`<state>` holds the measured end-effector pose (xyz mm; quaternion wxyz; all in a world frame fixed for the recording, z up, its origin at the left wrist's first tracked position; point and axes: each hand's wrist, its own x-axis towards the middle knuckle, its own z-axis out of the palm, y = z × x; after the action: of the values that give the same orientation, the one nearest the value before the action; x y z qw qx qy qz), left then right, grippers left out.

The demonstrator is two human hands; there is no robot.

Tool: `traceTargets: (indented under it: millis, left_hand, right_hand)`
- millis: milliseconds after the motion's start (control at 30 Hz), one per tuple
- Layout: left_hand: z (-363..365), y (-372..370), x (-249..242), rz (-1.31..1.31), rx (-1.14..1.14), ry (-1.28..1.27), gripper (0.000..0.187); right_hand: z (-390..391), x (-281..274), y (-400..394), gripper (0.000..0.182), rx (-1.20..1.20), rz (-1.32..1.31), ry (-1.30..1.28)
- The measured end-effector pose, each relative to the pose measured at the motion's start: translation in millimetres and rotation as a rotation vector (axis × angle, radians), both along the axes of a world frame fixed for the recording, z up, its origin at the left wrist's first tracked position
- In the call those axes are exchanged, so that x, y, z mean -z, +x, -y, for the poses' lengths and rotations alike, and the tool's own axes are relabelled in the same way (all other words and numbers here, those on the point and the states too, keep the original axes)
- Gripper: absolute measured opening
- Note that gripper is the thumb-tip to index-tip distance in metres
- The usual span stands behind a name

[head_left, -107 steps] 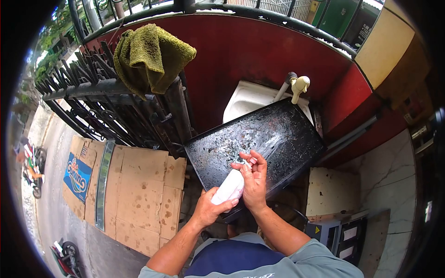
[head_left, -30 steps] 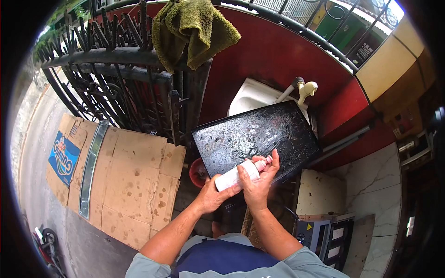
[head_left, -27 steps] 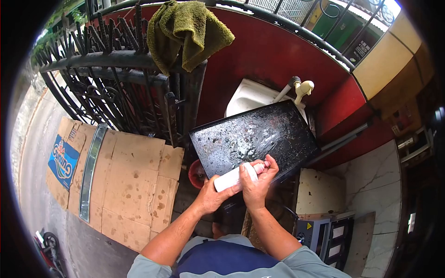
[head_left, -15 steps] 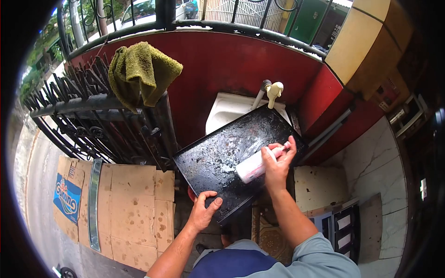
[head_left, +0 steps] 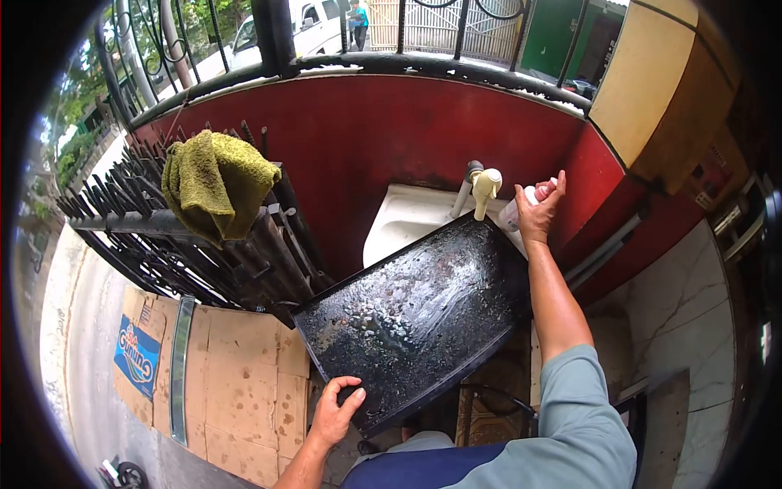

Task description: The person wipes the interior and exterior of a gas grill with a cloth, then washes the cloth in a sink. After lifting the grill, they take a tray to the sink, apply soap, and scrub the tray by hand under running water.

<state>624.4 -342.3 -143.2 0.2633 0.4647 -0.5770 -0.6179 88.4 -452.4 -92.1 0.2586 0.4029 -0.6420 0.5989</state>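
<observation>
A large black baking tray [head_left: 448, 350] leans at an angle against the white sink [head_left: 399, 213], under the cream tap [head_left: 487, 186]. Its face is wet and scattered with pale flakes and smears. My left hand [head_left: 332, 417] grips the tray's near left edge, thumb on the face and the fingers partly hidden. At the sink's right rim, my right hand [head_left: 538, 217] is wrapped round a white squeeze bottle [head_left: 509, 217] with a pink top, apart from the tray. Much of the bottle is hidden behind the hand.
A green towel [head_left: 216, 183] hangs over the black spiked metal gate [head_left: 175, 224] at left. Flattened cardboard [head_left: 244, 367] lies below it. A red wall [head_left: 358, 122] with a railing stands behind the sink. Beyond the railing, a person [head_left: 358, 23] is near a white vehicle [head_left: 314, 33].
My right hand has carried the bottle from over the tray up and right to the sink's rim. My left hand still holds the tray's edge. The camera view has shifted slightly.
</observation>
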Motion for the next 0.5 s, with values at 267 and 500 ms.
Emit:
traceTargets:
  millis: [267,500]
  left_hand:
    - [-1,-9,-20,-0.066,-0.045,0.077,0.031]
    - [-3,-8,-15,-0.14,-0.065,0.081,0.032]
  right_hand:
    - [21,47,-28,0.115,-0.158,-0.14,0.298]
    - [-24,5,1,0.101,-0.153,0.036,0.324]
